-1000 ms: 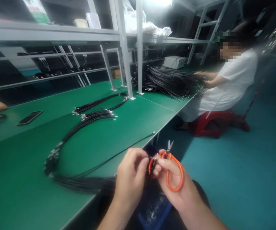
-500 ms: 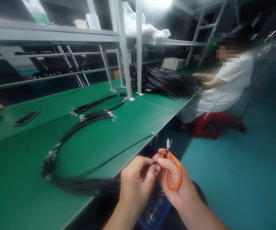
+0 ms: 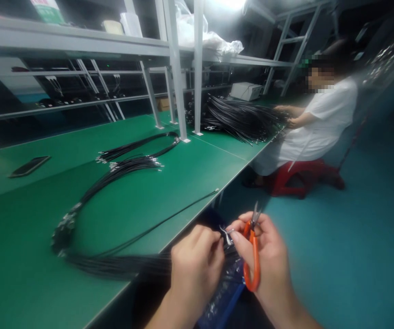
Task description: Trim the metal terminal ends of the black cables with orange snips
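L hand (image 3: 197, 259) pinches wires (image 3: 228, 238), thin, split & whitish-silver, btwn both hands just past bench (image 3: 131, 219) edge; R hand (image 3: 269, 249) grips scissors (image 3: 255, 260) w/ orange handles, blades up, slightly apart. Black cables (image 3: 114, 266) lie on bench.

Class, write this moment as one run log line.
left hand: pinching thin pale wires | right hand: holding orange-handled metal scissors, thumb beside wires | curved black cable bundle: partly on green tabletop
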{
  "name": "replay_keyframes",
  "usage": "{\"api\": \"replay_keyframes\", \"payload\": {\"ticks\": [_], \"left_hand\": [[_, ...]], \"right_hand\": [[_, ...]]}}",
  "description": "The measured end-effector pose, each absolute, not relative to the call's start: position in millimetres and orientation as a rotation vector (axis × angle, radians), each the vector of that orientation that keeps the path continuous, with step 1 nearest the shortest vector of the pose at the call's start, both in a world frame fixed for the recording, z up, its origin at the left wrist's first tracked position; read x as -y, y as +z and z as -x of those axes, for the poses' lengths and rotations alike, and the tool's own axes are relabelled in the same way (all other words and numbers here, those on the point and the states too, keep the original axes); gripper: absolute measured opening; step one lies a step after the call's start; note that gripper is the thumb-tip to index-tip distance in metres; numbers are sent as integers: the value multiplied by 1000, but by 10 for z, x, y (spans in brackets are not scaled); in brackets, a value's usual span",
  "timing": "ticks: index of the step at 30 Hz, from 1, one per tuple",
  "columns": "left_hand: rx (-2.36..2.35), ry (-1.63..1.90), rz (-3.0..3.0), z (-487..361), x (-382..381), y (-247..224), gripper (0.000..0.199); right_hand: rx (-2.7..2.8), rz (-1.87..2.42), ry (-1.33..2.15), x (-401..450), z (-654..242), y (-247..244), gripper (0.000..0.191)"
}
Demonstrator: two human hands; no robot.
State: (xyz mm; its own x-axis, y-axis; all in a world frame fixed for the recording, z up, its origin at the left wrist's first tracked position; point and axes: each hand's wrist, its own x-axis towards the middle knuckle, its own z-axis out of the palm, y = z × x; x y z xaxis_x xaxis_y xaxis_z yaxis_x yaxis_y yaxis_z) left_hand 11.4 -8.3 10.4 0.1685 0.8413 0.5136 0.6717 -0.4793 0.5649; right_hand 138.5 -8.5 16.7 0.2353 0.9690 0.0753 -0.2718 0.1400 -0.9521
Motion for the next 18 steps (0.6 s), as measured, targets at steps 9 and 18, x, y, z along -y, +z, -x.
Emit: {"api": "replay_keyframes", "payload": {"ticks": [9, 18], "left_hand": [[-1119, 1091, -1529, 16, 27, 164, 10], [-952, 1032, -1193, 73, -24, 151, 17]], "right_hand": [[891, 975, 1203, 21, -1360, 131, 22], [1166, 1029, 992, 79, -1410, 285, 21]]}}
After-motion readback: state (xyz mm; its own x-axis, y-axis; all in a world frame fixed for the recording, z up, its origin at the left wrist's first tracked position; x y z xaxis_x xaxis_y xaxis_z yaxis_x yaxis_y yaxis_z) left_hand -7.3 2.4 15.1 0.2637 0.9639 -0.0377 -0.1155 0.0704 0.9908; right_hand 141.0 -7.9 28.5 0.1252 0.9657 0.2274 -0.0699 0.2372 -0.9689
